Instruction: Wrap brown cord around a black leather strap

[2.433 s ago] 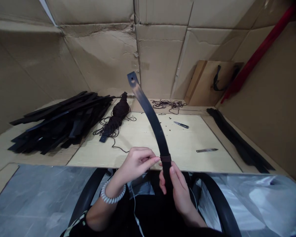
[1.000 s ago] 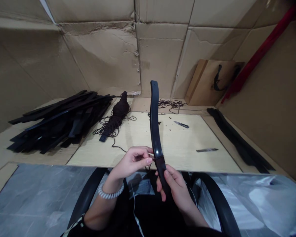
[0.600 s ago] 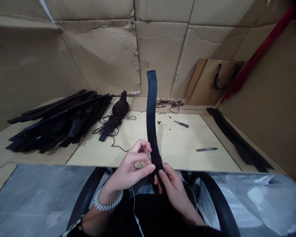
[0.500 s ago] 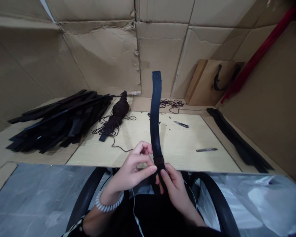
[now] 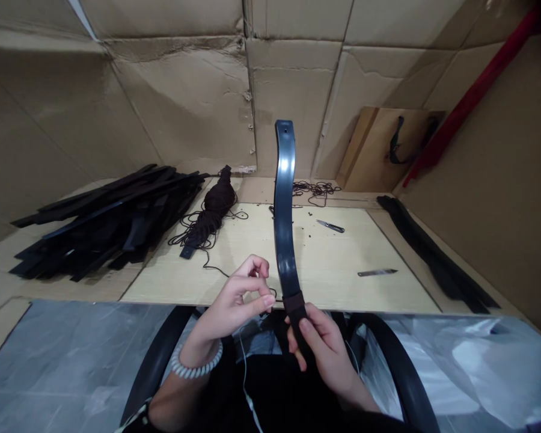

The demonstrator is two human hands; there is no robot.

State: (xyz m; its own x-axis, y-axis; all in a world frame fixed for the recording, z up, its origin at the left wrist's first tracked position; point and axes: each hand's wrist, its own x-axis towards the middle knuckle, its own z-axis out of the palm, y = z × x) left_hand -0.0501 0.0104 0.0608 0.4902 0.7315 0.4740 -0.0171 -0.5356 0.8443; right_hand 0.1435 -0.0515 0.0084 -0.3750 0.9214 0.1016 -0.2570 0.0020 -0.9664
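Black strap (image 5: pixel 284 240) | right hand (image 5: pixel 321 340) clasped round it | left hand (image 5: pixel 232 294) pinched, hold unclear

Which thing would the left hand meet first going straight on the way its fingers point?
The left hand would probably meet the long black strap held in the right hand first, though depth is hard to judge here.

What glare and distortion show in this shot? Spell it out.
In the head view, light glares along the upper part of the black strap; the wide lens bends the cardboard wall and the table toward the frame's edges; no strong blur shows.
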